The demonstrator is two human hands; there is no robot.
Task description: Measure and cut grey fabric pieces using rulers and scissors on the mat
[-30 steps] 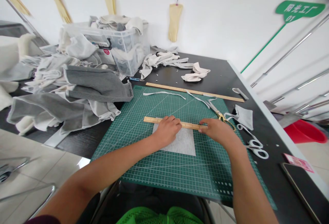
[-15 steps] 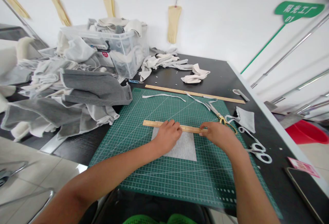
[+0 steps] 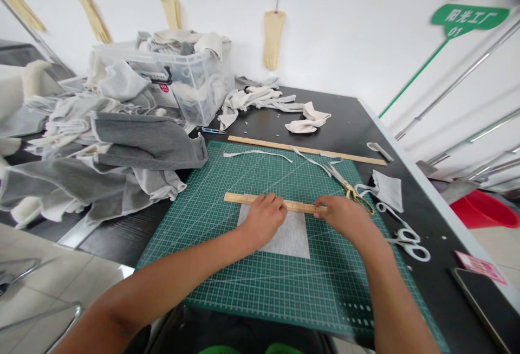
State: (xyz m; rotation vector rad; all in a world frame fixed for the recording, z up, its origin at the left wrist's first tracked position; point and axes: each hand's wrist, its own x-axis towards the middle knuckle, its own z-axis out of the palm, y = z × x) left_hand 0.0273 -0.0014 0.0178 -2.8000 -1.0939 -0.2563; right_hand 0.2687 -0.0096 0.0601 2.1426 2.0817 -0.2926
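A grey piece of cloth [image 3: 286, 240] lies flat on the green cutting mat [image 3: 227, 283]. Across its far edge rests a short wooden ruler [image 3: 297, 205], reaching past the cloth on both sides. My left hand [image 3: 266, 218] presses down on the ruler's middle, fingers curled together over it and covering part of the cloth. At the ruler's right end, my right hand [image 3: 343, 216] pinches it between thumb and fingers. Gold-handled scissors [image 3: 350, 187] lie just beyond my right hand, blades pointing up and left.
A long wooden ruler [image 3: 304, 150] and thin cloth strips [image 3: 258, 152] lie along the mat's far side. White-handled scissors [image 3: 410, 243] and a phone [image 3: 485, 305] sit at right. Grey fabric [image 3: 150, 140] is heaped at left before a clear plastic bin [image 3: 199, 88].
The view has shifted very slightly. Both hands keep their hold on the short ruler, and the cloth stays in place beneath it.
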